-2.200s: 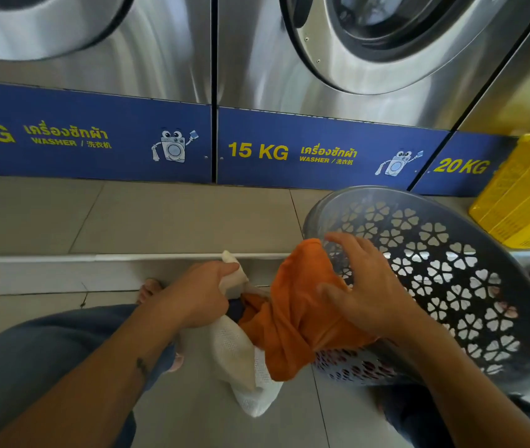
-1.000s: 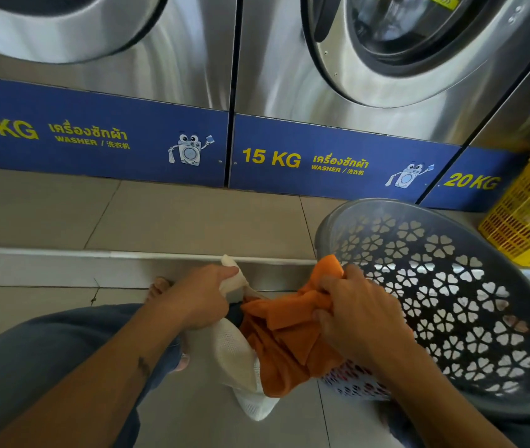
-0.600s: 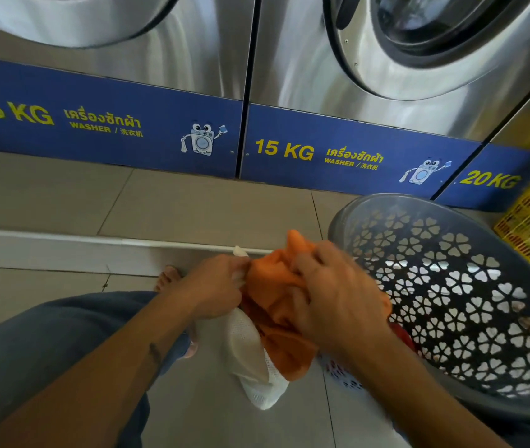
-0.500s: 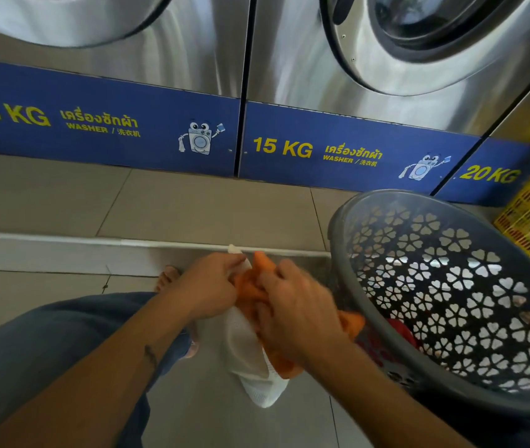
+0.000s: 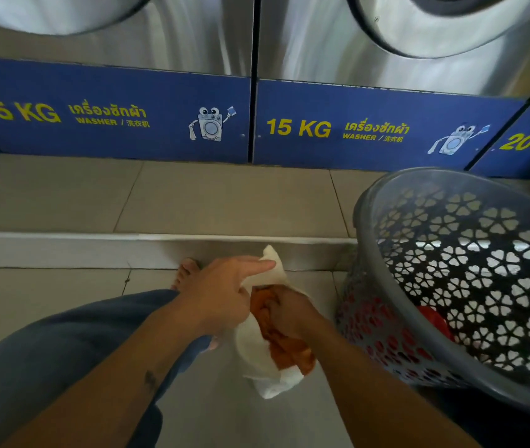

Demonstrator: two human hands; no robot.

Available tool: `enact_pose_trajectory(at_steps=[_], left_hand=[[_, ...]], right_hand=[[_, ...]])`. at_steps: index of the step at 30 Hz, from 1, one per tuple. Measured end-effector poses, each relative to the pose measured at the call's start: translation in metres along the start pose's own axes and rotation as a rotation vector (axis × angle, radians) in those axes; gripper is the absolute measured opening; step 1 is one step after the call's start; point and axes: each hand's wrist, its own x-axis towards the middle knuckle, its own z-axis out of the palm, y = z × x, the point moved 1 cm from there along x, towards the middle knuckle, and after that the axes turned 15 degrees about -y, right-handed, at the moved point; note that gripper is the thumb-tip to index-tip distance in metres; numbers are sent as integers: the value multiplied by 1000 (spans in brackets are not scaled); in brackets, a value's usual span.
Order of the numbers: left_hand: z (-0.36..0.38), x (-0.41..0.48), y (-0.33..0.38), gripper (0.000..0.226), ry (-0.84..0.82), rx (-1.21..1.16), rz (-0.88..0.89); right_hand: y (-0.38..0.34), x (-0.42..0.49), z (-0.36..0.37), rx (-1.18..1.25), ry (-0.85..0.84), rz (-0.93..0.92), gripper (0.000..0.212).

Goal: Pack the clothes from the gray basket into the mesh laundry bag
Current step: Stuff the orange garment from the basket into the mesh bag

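Two hands meet at the mouth of the bag. Fingers of the right hand are curled into the orange cloth and grip a bunch of it, with the knuckles turned down toward the opening. The left hand pinches the rim of the bag; one finger is stretched along the raised edge and the others are folded on the mesh. The cloth is only partly in: its upper part sits between the hands, and its lower part hangs over the bag's side. The bag hangs just beside the basket, which seems tilted toward the person.

I judge the step to be the stuffing of this one piece. The next move calls for pushing the bunch deeper while the left hand holds the mouth wide, then gathering in the hanging tail. After that comes the red cloth, low in the basket.

Some things are hard to make out. Both hands cover the mouth, so I cannot say how open it is. The right fingertips are hidden in the folds. I cannot tell how full the bag is, or whether its bottom touches the floor. The basket is cut off at the right edge, so more clothes may lie there unseen.
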Motion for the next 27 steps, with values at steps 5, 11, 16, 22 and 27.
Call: enact_pose_trajectory(at_steps=[5,11,16,22,27], left_hand=[[-2,0,11,76,-109,77,-86],[-6,-2,5,80,-61,96,-152],[-3,-5,5,84,-164,124,-183],[-6,-8,12,80,-179,114,-147],[-4,-5,10,81,-154,117,-140]], right_hand=[[-8,-9,-26,294,168,9,24],[-21,-50,2,198,132,-386,39],[6,-23,46,-390,151,-254,70],[-11,-1,23,-357,120,-95,75],[12,-6,66,-547,-101,121,75]])
